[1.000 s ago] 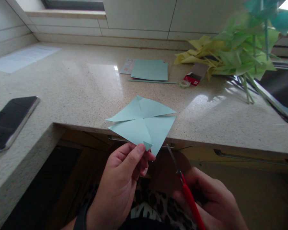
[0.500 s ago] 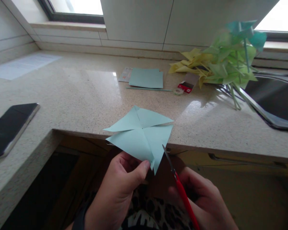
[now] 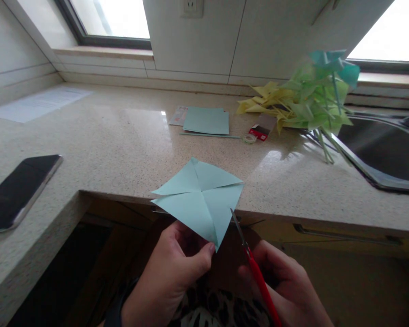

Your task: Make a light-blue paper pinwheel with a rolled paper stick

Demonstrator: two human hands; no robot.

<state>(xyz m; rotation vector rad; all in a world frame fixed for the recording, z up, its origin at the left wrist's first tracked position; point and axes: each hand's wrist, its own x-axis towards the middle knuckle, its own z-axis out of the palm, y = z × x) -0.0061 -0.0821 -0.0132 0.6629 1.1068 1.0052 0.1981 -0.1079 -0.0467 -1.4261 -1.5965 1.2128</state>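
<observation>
My left hand [image 3: 172,272] pinches the near corner of a light blue paper square [image 3: 199,200] that is creased and slit along its diagonals, holding it up over the counter edge. My right hand [image 3: 286,286] is closed on red-handled scissors [image 3: 255,272]. Their metal blades point up and left, with the tip close to the paper's lower right edge.
A speckled stone counter [image 3: 122,141] runs in an L. A black phone [image 3: 18,190] lies on the left. Further back lie a stack of blue paper [image 3: 206,120], a thin stick [image 3: 211,135], a tape roll [image 3: 249,138], a red box [image 3: 259,131]. Paper pinwheels [image 3: 310,100] and a sink [image 3: 385,154] are at right.
The view has tilted upward, showing more wall and window. The folded-over tip at the paper's near corner is gone from view; paper and scissors sit lower in the frame.
</observation>
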